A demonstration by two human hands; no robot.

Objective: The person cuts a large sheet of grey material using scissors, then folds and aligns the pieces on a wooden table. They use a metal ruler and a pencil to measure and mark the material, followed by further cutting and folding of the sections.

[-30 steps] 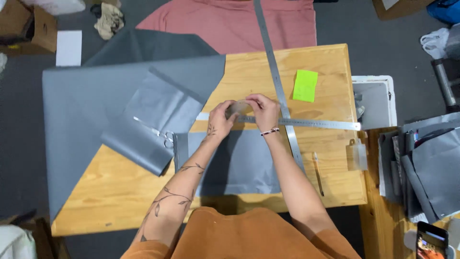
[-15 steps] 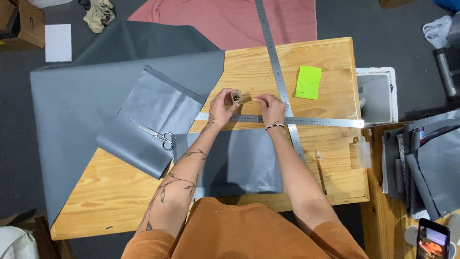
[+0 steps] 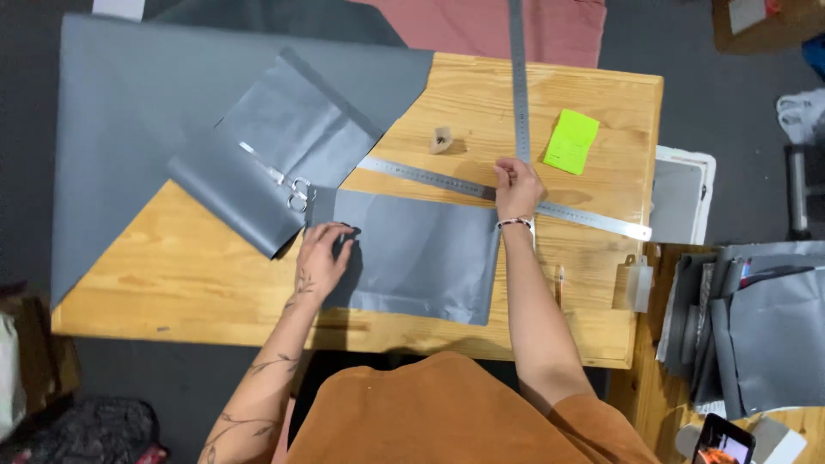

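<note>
1. A dark grey floor [image 3: 26,172] frames the scene at far left, where a dark bundle [image 3: 103,430] lies near the bottom corner.
2. A large grey sheet [image 3: 129,112] hangs over the upper left corner of the wooden table [image 3: 189,275], covering much of that end.
3. A folded grey piece [image 3: 258,163] lies on the sheet, with a pair of scissors [image 3: 279,178] resting on top of it.
4. The left hand [image 3: 322,258] lies flat on the left edge of a grey rectangle of material [image 3: 421,253], fingers slightly spread and pressing down.
5. That rectangle sits at the middle of the table, near the front edge, its top edge running just under a long steel ruler [image 3: 447,182].
6. A small tan block [image 3: 442,139] stands alone on bare wood above the ruler.
7. The right hand [image 3: 517,185] presses on the ruler where it crosses a second steel ruler [image 3: 518,77] running towards the far edge; fingers are close together, and whether they pinch anything cannot be told.
8. A bright green pad [image 3: 571,142] lies to the right of the upright ruler.
9. A pink cloth [image 3: 490,26] lies on the floor beyond the table.
10. A pencil [image 3: 559,285] and a small clear piece [image 3: 637,283] lie near the table's right edge.
11. A white tray [image 3: 683,198] and a stack of grey pieces [image 3: 765,335] occupy a lower surface at far right.
</note>
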